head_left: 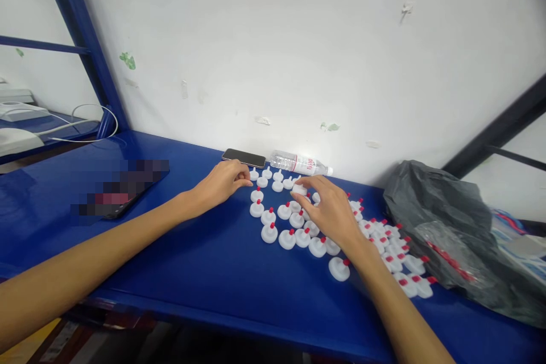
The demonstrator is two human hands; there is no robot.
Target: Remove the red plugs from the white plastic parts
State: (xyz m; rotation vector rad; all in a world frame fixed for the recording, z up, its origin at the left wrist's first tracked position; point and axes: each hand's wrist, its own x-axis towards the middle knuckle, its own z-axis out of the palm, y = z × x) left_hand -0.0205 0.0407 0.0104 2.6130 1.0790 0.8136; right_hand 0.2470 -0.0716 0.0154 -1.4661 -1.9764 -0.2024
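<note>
Many small white round nozzle caps, each a disc with a thin stem, are spread over the blue table. Most stems carry a red tip, such as on this near cap (339,269); several at the back, like this plain cap (277,185), have bare white stems. My right hand (328,205) reaches over the group, thumb and fingers around a white nozzle cap (300,189). My left hand (228,183) is at the group's left edge, beside a bare-stemmed cap (254,174). Its fingertips are pinched together; whatever may be between them is too small to make out.
Against the wall lie a phone (244,158) and a clear plastic bottle (301,163). A dark plastic bag (439,205) with a clear bag of red pieces (452,260) on it covers the right side. A dark, partly pixelated device (128,196) lies at left.
</note>
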